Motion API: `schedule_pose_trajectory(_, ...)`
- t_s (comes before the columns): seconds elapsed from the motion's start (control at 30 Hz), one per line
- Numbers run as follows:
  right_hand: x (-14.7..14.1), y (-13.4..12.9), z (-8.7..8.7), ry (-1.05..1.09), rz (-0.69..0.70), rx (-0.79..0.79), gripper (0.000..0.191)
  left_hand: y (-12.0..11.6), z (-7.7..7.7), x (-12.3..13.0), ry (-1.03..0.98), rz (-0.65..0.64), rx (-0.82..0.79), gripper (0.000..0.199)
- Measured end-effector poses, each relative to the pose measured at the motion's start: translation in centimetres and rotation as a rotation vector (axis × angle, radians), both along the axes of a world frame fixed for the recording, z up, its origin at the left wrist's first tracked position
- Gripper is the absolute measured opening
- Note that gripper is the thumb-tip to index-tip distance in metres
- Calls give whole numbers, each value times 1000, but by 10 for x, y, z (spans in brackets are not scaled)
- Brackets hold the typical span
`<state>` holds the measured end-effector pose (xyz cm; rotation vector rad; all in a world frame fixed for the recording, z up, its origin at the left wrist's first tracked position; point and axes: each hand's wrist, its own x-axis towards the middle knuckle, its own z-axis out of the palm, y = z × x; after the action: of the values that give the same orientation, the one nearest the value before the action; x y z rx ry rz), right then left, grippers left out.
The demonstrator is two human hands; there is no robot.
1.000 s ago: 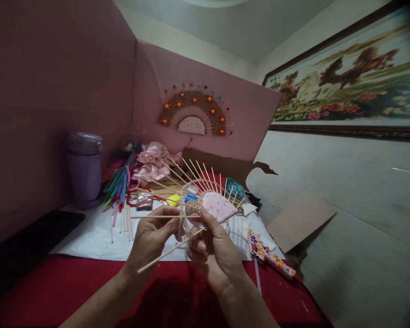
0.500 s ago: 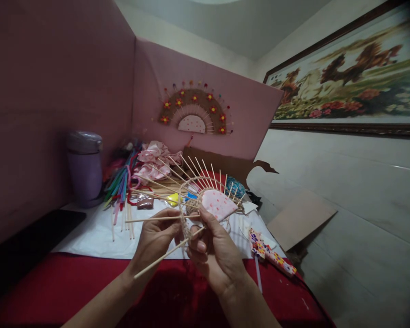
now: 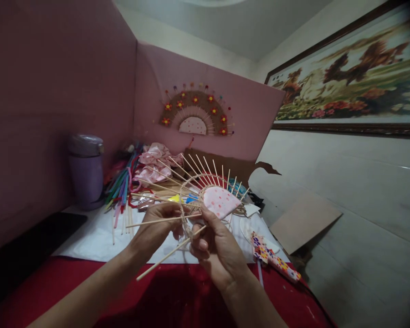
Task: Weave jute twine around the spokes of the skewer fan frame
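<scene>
While right fingers [image 3: 211, 217] pinch the dotted half-disc [image 3: 222, 202], left fingers [image 3: 171, 208] meet twine [image 3: 185, 224], their grip unclear

A white sheet [image 3: 92, 241] lies over the red worktop [image 3: 294, 298] here, carrying a purple tumbler [image 3: 85, 180], pipe cleaners [image 3: 121, 186] and wooden sticks [image 3: 161, 188]; a flowered glue gun [image 3: 276, 261] straddles its edge.

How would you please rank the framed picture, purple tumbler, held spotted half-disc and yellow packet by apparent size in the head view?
From largest to smallest:
Framed picture
Purple tumbler
Held spotted half-disc
Yellow packet, partly hidden
</scene>
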<state>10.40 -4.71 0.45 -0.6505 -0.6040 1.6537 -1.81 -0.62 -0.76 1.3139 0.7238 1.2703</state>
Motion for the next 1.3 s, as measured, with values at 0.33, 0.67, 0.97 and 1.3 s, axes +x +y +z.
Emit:
schedule_pose_trajectory(0.33, 17, 27, 5, -11, 37, 117, 30, 36, 22, 0, 10, -274, 108, 10)
schedule_pose_trajectory(0.67, 21, 63, -19, -25, 137, 103, 41, 80, 7, -13, 57, -160, 112, 11)
schedule_pose_trajectory(0.97, 13, 68, -46, 30, 162, -74, 39, 79, -13, -11, 6, -25, -16, 11)
schedule_pose_trajectory(1.3, 11, 66, -49, 62, 85, -177, 30, 85, -34, -6, 34, 62, -104, 19)
